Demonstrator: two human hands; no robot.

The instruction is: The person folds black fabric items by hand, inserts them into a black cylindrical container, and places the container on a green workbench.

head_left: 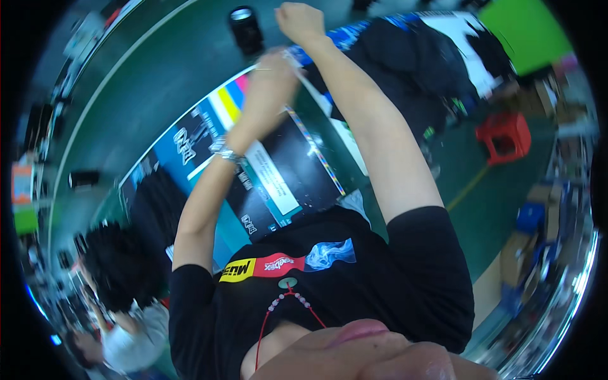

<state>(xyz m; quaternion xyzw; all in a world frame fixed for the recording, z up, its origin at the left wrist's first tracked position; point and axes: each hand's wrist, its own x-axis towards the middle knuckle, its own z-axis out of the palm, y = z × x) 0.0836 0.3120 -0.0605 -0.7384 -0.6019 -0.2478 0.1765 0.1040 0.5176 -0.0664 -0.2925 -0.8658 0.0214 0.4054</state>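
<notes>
Both arms reach up and away over a large printed sheet, black with bands of blue, yellow and pink, which lies on the green surface. The left hand, a metal watch at its wrist, sits over the far edge of the sheet; its fingers look curled together, seemingly pinching a thin white strip that runs along that edge, though motion blur makes this uncertain. The right hand is closed in a fist just beyond the sheet's far corner; what it grips cannot be told. A black cylindrical object stands on the surface just left of the right hand. Dark garments with blue and white parts lie right of the sheet, and a red plastic stool stands further right. Another person with dark hair is at the sheet's near left side.
</notes>
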